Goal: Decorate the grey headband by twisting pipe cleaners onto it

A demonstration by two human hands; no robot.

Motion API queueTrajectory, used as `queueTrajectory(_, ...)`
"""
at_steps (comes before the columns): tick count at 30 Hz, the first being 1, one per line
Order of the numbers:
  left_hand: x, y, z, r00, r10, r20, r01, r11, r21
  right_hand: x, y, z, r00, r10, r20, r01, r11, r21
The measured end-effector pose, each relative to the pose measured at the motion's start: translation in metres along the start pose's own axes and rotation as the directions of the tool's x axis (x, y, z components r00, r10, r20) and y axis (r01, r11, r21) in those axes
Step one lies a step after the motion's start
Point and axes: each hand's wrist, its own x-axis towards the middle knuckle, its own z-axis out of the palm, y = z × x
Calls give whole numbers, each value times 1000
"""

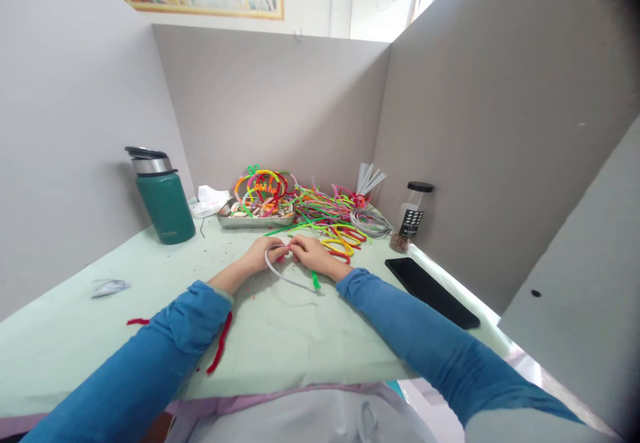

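Observation:
Over the middle of the table, my left hand (263, 256) and my right hand (311, 255) meet with fingertips pinched. My left fingers grip a thin pale grey headband (289, 280), which curves down toward me and to the right. A bit of pink pipe cleaner (281, 259) shows at the fingertips, and my right hand pinches it against the band. Fingers hide most of the pink piece. Near the band's lower end is a short green pipe cleaner piece (315, 281). Red pipe cleaner strips (220, 344) lie by my left forearm.
Behind my hands, a metal tray (257, 222) holds small pieces and colourful fuzzy hoops (270, 175). Pipe cleaners (320, 213) are heaped beside a grey wire coil (373, 224). A green bottle (167, 206) stands left; a clear jar (411, 220) and black slab (433, 293) are right.

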Motion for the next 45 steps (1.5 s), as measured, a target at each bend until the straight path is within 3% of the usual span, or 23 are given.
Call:
queueTrajectory(17, 1, -5, 4, 999, -32, 21, 34, 991, -129, 1, -1, 0, 1000, 11, -2, -11, 1000, 12)
queueTrajectory(29, -1, 1, 1, 1000, -28, 4, 28, 999, -45, 0, -3, 0, 1000, 11, -10, -11, 1000, 2)
queueTrajectory(45, -3, 2, 1, 999, 18, 46, -15, 998, -67, 1, -2, 0, 1000, 8, 4, -8, 1000, -7)
